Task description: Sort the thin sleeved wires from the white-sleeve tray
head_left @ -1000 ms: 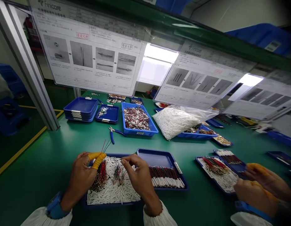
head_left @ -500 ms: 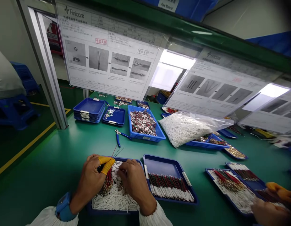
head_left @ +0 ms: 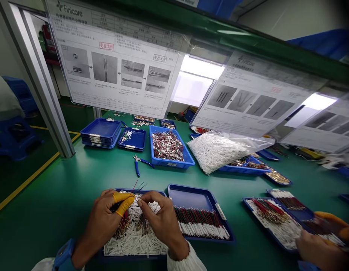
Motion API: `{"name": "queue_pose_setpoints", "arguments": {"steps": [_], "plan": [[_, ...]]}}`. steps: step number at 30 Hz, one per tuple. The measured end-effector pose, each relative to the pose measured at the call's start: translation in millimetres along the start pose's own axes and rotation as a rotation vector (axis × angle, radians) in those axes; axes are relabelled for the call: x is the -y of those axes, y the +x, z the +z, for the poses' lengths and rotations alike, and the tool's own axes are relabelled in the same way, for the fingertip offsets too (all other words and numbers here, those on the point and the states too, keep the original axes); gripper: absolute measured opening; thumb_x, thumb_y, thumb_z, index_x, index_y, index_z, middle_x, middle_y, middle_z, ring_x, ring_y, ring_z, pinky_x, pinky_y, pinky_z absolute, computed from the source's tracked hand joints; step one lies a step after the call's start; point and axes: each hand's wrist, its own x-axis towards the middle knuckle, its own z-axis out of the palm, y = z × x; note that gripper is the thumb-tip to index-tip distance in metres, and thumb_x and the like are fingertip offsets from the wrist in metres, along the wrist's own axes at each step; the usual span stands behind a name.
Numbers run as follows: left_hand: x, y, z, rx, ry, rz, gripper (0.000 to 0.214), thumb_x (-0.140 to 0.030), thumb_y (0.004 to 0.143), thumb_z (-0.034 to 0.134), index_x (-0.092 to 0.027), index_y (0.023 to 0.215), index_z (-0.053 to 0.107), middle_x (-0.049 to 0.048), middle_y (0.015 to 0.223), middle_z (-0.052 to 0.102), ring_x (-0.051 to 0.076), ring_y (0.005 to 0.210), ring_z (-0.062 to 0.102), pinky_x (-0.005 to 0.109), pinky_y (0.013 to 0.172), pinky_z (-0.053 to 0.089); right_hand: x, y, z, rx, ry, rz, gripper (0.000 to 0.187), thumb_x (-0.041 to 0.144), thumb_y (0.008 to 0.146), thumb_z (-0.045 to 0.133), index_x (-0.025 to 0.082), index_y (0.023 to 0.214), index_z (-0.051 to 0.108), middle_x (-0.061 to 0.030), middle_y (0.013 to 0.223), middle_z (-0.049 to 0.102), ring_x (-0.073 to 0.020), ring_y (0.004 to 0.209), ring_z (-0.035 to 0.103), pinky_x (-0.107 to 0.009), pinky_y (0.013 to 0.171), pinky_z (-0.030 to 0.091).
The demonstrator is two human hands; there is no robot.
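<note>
Had thin red-and-dark wires (head_left: 137,187) pinched in my left hand (head_left: 102,222), yellow finger cots (head_left: 123,201) on; right hand (head_left: 160,222) closed up beside them, can't tell if on wires, over blue tray (head_left: 140,191) of white-sleeved wires (head_left: 135,241). Slack pinch could've let strands slip, snag.

Near left, yellow finger cots (head_left: 123,201) — beside red and green wires (head_left: 138,187) — stand out against white tubes (head_left: 135,241), a blue tray (head_left: 129,257) and the green bench (head_left: 50,195).

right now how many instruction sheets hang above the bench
3: the left sheet, the middle sheet, and the right sheet, which runs off the edge; more may be hidden beyond it.
</note>
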Motion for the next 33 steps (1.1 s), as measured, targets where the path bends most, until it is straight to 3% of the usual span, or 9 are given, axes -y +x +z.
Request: {"name": "queue_pose_setpoints", "arguments": {"steps": [10,18,26,33], "plan": [[5.5,-1.5,1.5,-0.001,0.013,-0.025,0.019,-0.032,0.079,0.067,-0.026,0.089,0.081,0.0018,0.075,0.075,0.020,0.074,0.070,0.027,0.064,0.057,-1.0,-0.7,1.3,-0.015,-0.026,-0.089,0.010,0.018,0.088,0.068,0.018,0.079,0.073,-0.0026,0.076,0.074,-0.0182,0.072,0.066,-0.028,0.067,0.046],[1.8,-2.5,4.3,0.024,0.027,0.028,0.017,-0.038,0.082,0.068,-0.029,0.089,0.081,0.0001,0.075,0.078,0.021,0.075,0.070,0.032,0.074,0.057,1.0,0.3,0.6,-0.069,0.095,0.045,0.013,0.026,0.086,0.070,0.017,0.079,0.074,-0.0032,0.073,0.072,-0.0187,0.070,0.064,-0.028,0.065,0.048],[1.1,-3.0,2.9,0.004,0.025,0.020,0.017,-0.033,0.081,0.068,-0.027,0.090,0.081,0.0007,0.070,0.073,0.019,0.070,0.068,0.027,0.061,0.054,0.8,-0.6,6.7,-0.089,0.189,0.093,0.015,0.028,0.086,0.069,0.016,0.077,0.072,-0.0034,0.072,0.068,-0.0180,0.069,0.061,-0.028,0.065,0.048],[-0.3,-3.1,3.3,-0.004,0.008,0.028,0.016,-0.033,0.081,0.068,-0.027,0.089,0.081,0.0001,0.070,0.074,0.019,0.070,0.068,0.027,0.062,0.055,0.5,-0.4,7.5,-0.088,0.200,0.105,0.016,0.029,0.085,0.070,0.016,0.078,0.073,-0.0040,0.072,0.070,-0.0183,0.069,0.061,-0.029,0.064,0.049]]}}
